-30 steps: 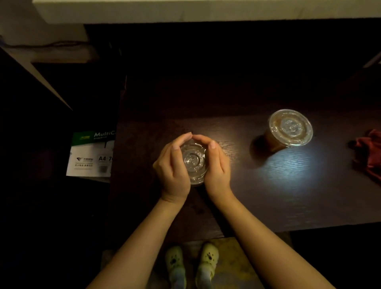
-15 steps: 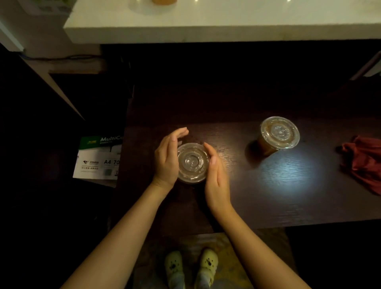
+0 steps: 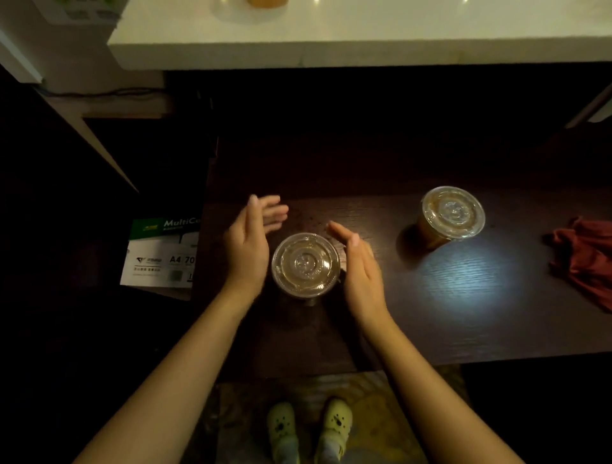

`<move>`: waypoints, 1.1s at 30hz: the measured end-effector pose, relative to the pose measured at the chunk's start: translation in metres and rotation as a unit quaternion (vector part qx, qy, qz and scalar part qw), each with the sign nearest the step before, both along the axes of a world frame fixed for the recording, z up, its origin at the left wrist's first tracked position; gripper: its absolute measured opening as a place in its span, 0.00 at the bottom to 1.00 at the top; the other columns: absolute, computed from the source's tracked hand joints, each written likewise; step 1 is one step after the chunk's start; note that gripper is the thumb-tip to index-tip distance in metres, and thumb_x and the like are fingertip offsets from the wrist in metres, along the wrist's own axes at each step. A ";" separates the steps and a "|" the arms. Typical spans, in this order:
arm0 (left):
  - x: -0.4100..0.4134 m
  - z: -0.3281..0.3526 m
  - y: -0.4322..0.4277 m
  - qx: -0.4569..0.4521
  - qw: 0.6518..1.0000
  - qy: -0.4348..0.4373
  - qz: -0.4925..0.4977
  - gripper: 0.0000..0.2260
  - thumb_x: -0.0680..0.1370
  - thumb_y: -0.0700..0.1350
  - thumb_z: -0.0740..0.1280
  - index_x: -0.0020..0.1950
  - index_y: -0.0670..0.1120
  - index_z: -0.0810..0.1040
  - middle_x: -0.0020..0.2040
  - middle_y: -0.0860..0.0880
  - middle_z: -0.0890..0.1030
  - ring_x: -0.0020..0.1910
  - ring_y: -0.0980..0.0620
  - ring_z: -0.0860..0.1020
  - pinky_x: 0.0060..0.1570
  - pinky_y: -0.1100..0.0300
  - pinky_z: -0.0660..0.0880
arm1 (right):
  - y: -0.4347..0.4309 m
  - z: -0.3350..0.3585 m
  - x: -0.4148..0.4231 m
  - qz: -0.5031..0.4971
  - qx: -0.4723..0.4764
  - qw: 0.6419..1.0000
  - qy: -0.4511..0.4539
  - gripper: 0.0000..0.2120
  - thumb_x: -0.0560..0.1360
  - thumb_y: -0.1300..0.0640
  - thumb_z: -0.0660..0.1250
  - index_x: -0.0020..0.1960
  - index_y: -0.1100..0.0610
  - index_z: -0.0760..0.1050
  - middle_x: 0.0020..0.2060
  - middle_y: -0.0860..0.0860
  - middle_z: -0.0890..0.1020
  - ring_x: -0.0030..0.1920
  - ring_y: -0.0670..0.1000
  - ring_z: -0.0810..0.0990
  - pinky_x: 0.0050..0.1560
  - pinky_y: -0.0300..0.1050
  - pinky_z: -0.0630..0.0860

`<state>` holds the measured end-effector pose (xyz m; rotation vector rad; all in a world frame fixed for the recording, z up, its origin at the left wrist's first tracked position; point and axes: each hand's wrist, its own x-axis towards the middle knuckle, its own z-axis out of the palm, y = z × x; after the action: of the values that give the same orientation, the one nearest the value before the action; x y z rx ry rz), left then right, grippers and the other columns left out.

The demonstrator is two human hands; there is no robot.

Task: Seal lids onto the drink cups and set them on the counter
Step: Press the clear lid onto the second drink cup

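A clear plastic drink cup [image 3: 305, 264] with a clear lid on top stands on the dark wooden table [image 3: 463, 298], between my two hands. My left hand [image 3: 250, 243] is open just left of the cup, fingers spread and apart from it. My right hand [image 3: 359, 265] is open just right of the cup, palm facing it, close to the rim. A second lidded cup [image 3: 452, 213] holding brown drink stands further right on the table. The white counter [image 3: 364, 36] runs along the top, above the table.
A red cloth [image 3: 586, 261] lies at the table's right edge. A box of A4 paper [image 3: 159, 255] sits on the floor to the left. My feet in pale green shoes [image 3: 309, 430] stand below the table's front edge. An orange object [image 3: 266, 2] sits on the counter's far side.
Both hands have let go of the cup's lid and moved outward, opening on either side of it. The view has tilted up, showing more of the white counter.
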<state>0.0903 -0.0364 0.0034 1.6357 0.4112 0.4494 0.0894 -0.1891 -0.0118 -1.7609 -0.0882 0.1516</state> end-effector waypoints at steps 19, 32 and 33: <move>-0.029 -0.023 -0.045 0.140 0.985 -0.065 0.073 0.22 0.80 0.47 0.48 0.60 0.39 0.77 0.53 0.48 0.80 0.55 0.59 0.77 0.56 0.67 0.73 | 0.024 -0.016 0.007 0.024 0.118 0.993 0.009 0.20 0.81 0.50 0.48 0.51 0.50 0.79 0.46 0.50 0.85 0.48 0.50 0.83 0.49 0.46 0.79; -0.021 0.011 -0.041 0.495 0.814 0.196 -0.230 0.34 0.70 0.68 0.52 0.72 0.54 0.62 0.75 0.50 0.61 0.74 0.49 0.55 0.69 0.42 0.58 | -0.030 -0.030 -0.033 0.107 0.057 0.990 0.067 0.22 0.79 0.65 0.56 0.63 0.41 0.67 0.66 0.46 0.72 0.65 0.38 0.71 0.67 0.35 0.66; -0.021 0.009 -0.045 0.514 0.804 0.191 -0.230 0.33 0.70 0.66 0.54 0.72 0.53 0.62 0.74 0.50 0.62 0.72 0.49 0.58 0.66 0.43 0.61 | -0.033 -0.034 -0.033 0.139 0.008 0.989 0.051 0.24 0.77 0.68 0.59 0.65 0.44 0.66 0.66 0.49 0.72 0.66 0.43 0.71 0.69 0.43 0.66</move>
<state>0.0689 -0.0817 0.0121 2.8226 0.0040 -0.0966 0.0563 -0.2221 -0.0456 -1.7152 -0.2593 0.4424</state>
